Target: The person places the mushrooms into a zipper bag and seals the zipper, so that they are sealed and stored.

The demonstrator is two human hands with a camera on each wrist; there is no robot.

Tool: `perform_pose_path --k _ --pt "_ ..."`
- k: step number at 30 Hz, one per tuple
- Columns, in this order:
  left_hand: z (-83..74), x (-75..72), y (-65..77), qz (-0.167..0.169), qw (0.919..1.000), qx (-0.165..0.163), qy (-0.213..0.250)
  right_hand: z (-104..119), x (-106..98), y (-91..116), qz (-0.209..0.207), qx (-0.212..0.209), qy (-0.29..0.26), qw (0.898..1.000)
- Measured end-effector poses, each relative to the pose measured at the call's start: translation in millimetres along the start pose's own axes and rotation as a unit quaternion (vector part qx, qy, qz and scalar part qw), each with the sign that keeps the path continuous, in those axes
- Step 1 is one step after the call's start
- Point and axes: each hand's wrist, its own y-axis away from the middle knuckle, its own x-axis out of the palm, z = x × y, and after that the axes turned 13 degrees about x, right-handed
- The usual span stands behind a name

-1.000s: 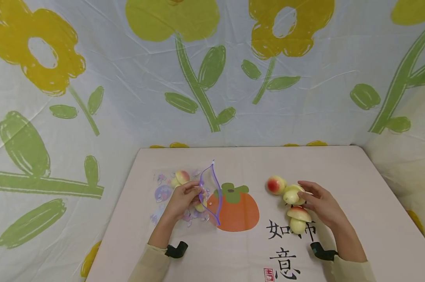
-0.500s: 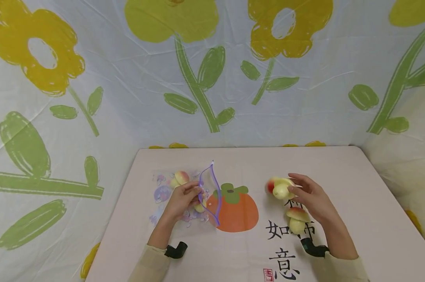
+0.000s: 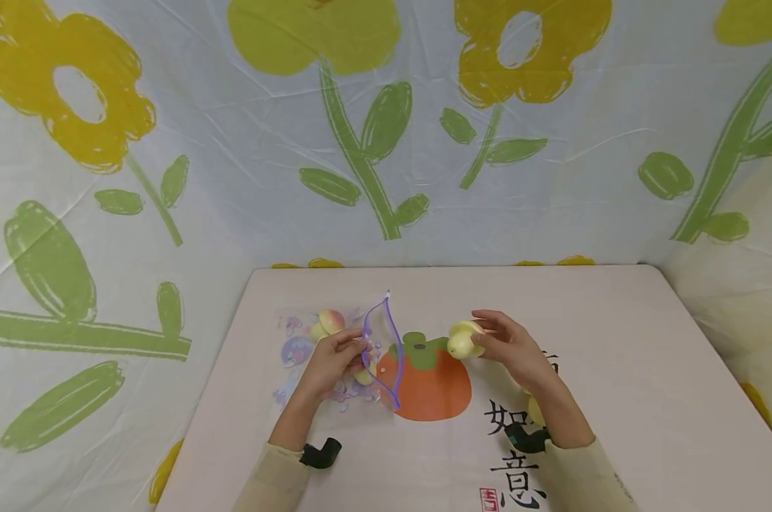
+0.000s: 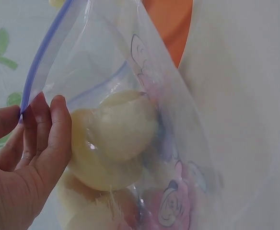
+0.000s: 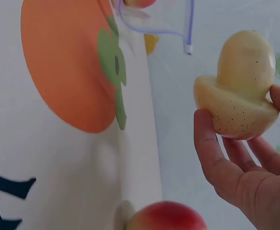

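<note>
My left hand (image 3: 331,364) pinches the purple-edged rim of a clear zip bag (image 4: 44,50) with printed cartoon figures. The bag's mouth gapes toward the right. Inside it lie toy mushrooms (image 4: 125,124), pale yellow with reddish caps, seen through the plastic. Over the printed persimmon's right side, my right hand (image 3: 514,352) grips another mushroom (image 5: 245,72) between thumb and fingers, its rounded stem pointing at the bag in the head view. A red-capped mushroom (image 5: 166,218) shows at the bottom of the right wrist view. One more mushroom (image 3: 536,409) is partly hidden behind my right wrist.
A pale tablecloth (image 3: 424,469) carries an orange persimmon print (image 3: 424,391) and black characters (image 3: 520,473). Flower-printed curtains (image 3: 488,199) hang behind the table and at both sides. Each wrist wears a black band mount (image 3: 321,453).
My right hand has lifted its mushroom off the right-hand group and carried it left toward the bag. My left hand and the bag have stayed in place.
</note>
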Motion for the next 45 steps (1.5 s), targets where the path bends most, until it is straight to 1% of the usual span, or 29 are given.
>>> perform_pose_path --k 2,6,10,17,25,31,35,42,45 --pt "-0.2 -0.2 0.1 0.002 1.0000 -0.001 -0.007 -0.4 4.1 -3.6 0.003 0.002 0.008 1.000" --pt "0.7 -0.8 -0.8 0.008 1.0000 -0.001 -0.005 0.4 10.8 -8.9 0.010 0.006 0.019 1.000" --pt "2.0 -1.4 -1.6 0.012 0.9999 0.001 0.002 0.3 16.1 -13.5 0.012 0.011 0.012 1.000" --pt "2.1 -1.1 -1.8 0.010 0.9999 -0.001 0.010 -2.7 25.0 -20.2 0.012 0.006 0.005 1.000" --pt "2.4 -0.8 -1.5 0.010 0.9999 0.003 0.001 -8.5 41.0 -32.9 0.016 0.018 0.007 1.000" --pt "3.3 -0.4 -1.3 0.006 1.0000 0.001 0.003 -10.2 59.6 -40.6 0.034 0.019 0.004 0.999" --pt "4.0 -0.8 -1.5 0.001 1.0000 -0.001 0.005 -10.2 75.0 -47.1 0.037 0.024 0.001 0.999" --pt "2.7 -2.5 -0.6 0.006 0.9999 0.006 0.009 -8.8 105.6 -55.9 0.023 0.014 -0.024 0.999" --pt "1.9 -2.6 -0.4 0.009 0.9999 0.007 0.006 -9.4 114.4 -57.8 0.013 0.018 -0.040 0.999"
